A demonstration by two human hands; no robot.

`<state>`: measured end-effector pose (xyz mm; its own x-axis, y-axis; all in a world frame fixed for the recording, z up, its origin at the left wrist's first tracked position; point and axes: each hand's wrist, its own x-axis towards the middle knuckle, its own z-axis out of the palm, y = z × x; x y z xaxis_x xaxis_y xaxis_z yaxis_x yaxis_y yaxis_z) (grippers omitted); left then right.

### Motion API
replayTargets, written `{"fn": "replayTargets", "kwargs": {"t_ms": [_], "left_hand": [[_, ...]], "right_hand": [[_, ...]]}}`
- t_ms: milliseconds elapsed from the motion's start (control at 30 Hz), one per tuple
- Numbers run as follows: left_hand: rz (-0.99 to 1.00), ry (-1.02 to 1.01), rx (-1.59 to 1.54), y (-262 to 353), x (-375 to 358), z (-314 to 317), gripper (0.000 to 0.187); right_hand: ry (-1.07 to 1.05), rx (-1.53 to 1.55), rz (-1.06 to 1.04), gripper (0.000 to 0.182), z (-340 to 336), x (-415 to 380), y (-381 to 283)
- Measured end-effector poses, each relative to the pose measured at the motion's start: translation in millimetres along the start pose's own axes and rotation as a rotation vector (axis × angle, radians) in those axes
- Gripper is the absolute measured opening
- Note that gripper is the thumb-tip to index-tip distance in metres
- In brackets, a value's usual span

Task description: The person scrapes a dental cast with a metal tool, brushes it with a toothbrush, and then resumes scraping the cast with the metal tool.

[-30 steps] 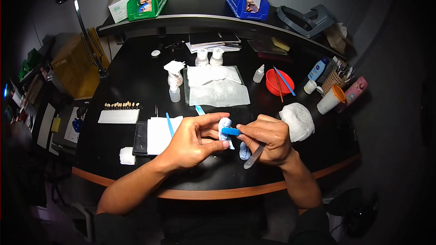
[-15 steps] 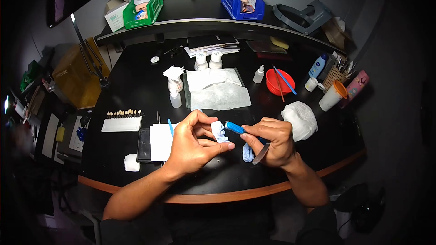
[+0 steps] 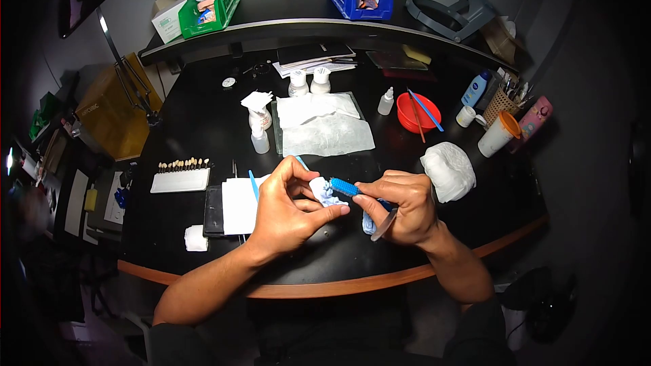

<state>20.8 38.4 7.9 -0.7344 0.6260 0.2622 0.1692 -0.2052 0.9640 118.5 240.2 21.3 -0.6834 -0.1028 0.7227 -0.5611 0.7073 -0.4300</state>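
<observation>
My left hand [image 3: 288, 207] is closed around a small white and pale-blue dental model [image 3: 324, 192], gripping it between thumb and fingers. In my right hand [image 3: 403, 207] is a tool with a bumpy blue grip [image 3: 344, 186], and a flat metal blade [image 3: 385, 226] sticks out below the fingers. The blue end reaches the upper right side of the model; whether it touches cannot be made out. Just under my right hand is a second pale-blue dental piece [image 3: 368, 224], partly hidden by the fingers.
White paper sheets [image 3: 329, 137], a red bowl [image 3: 408, 120] with two brushes across it, dropper bottles [image 3: 386, 102] and a white cloth bundle [image 3: 449, 171] surround the hands. A shade guide [image 3: 180, 179] lies left. Bins [image 3: 360, 4] stand on the back shelf.
The blue end of the tool has shifted left, closer over the model. The model is tilted slightly differently in my left hand. The whole view has moved a little.
</observation>
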Motion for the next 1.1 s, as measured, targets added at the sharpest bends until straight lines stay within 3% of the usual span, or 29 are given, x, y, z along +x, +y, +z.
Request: {"fn": "replayTargets", "kwargs": {"t_ms": [200,367,467,667,900,1067,1100], "left_hand": [[0.001,-0.035,-0.03,0,3,-3,0.049],[-0.114,-0.222,-0.27,6,4,-9,0.057],[-0.161,-0.357,-0.37,6,6,-14,0.068],[-0.167,-0.419,-0.424,9,7,-18,0.071],[-0.128,-0.435,-0.468,4,9,-19,0.077],[-0.186,-0.423,-0.508,0,8,-20,0.072],[-0.22,-0.425,-0.546,2,8,-20,0.071]], "right_hand": [[-0.019,-0.053,0.008,0.013,-1,2,-1],[-0.11,-0.209,0.431,0.007,-13,-7,20],[-0.163,-0.323,0.531,0.009,-20,-9,28],[-0.363,-0.438,0.716,0.018,-25,-6,27],[-0.364,-0.449,0.641,0.025,-29,-2,16],[0.108,-0.172,0.348,0.018,-27,5,8],[0.135,-0.072,0.266,0.042,-29,4,8]]}}
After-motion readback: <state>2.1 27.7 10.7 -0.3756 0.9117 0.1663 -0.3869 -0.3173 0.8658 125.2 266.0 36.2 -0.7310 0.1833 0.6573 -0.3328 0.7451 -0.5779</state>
